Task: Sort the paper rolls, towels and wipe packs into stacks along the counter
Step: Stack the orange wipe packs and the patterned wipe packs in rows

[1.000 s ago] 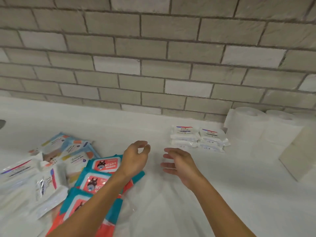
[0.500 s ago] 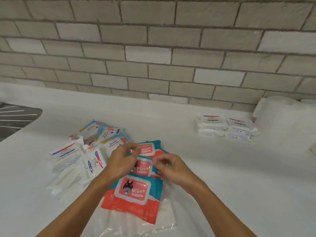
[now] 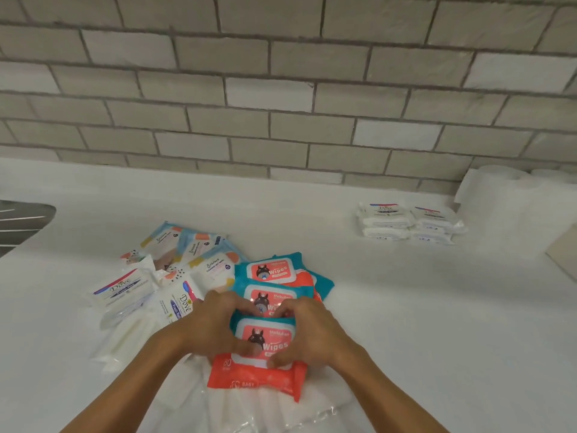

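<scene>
A red and teal wipes pack [image 3: 254, 375] lies nearest me on the white counter [image 3: 406, 323]. My left hand [image 3: 215, 326] grips its left side and my right hand [image 3: 307, 331] grips its right side, thumbs on its lid. Two more red and teal wipes packs [image 3: 274, 271] lie just behind it. Left of them are white Dove packs [image 3: 121, 290] and pale blue packs [image 3: 187, 245] in a loose heap. A neat stack of white Dove packs [image 3: 406, 221] sits at the back right beside white paper rolls [image 3: 505, 198].
Clear-wrapped white packs [image 3: 265, 410] lie under and in front of the held pack. A dark sink edge [image 3: 22, 220] shows at the far left. A tan flat item [image 3: 565, 253] pokes in at the right edge. A brick-tile wall [image 3: 281, 89] backs the counter.
Both hands came down from the air onto the pile and closed on the nearest red and teal wipes pack. The view swung left.
</scene>
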Motion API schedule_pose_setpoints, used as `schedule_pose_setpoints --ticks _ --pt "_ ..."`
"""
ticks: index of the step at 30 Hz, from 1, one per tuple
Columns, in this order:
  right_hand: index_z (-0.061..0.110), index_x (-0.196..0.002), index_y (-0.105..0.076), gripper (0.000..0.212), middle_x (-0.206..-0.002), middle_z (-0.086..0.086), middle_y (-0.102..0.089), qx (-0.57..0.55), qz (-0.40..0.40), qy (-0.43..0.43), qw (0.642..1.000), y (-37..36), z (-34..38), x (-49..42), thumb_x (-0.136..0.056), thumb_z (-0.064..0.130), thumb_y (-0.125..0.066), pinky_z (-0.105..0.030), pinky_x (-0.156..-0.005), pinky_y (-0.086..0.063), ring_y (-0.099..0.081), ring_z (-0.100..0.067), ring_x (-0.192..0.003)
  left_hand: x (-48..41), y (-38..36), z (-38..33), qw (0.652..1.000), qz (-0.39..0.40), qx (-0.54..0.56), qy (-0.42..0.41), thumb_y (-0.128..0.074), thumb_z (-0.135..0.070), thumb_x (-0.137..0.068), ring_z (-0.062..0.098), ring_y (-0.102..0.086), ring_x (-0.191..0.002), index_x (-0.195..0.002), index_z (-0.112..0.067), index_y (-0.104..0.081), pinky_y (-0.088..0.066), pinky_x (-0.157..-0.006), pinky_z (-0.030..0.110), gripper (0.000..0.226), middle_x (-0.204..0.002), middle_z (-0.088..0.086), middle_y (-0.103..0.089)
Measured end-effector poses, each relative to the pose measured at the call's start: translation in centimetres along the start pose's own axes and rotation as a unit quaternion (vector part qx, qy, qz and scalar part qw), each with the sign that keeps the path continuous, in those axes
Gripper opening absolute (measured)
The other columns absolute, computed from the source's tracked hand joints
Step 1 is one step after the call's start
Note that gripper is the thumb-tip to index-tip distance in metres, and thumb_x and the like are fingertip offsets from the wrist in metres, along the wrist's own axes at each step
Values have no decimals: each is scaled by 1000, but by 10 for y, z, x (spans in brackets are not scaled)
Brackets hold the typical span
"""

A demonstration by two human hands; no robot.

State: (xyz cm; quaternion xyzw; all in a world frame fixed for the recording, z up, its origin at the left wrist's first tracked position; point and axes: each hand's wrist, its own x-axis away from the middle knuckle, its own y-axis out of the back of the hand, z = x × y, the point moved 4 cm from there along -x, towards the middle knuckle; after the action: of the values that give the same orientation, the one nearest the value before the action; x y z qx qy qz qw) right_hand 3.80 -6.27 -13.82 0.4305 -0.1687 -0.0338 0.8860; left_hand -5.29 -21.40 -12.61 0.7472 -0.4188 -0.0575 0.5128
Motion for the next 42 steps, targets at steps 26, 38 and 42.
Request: schedule_pose_setpoints --ticks 26,38,42 --pt "4 -114 -69 53 -104 -15 -75 -564 -61 -75 820 6 -10 0 -66 13 -87 -50 -86 -58 -73 -34 -94 4 14 11 891 -138 431 -40 -90 -32 -58 17 -73 -92 -114 -39 -63 -61 -65 30 63 -112 -4 -69" --pt "15 -111 -68 61 -111 -10 -73 -529 -105 -64 840 10 16 -16 -60 39 -92 -45 -76 -62 -75 -25 -91 12 23 28 832 -148 533 44 -85 -32 -56 25 -77 -76 -104 -22 -64 -62 -64 39 53 -85 2 -79" --pt "15 -102 -70 21 -98 -4 -77 -500 -150 -75 849 21 7 -12 -89 31 -72 -29 -59 -57 -75 -18 -79 15 24 45 828 -185 525 64 -86 -26 -66 26 -77 -77 -104 -22 -64 -62 -70 44 44 -89 6 -78"
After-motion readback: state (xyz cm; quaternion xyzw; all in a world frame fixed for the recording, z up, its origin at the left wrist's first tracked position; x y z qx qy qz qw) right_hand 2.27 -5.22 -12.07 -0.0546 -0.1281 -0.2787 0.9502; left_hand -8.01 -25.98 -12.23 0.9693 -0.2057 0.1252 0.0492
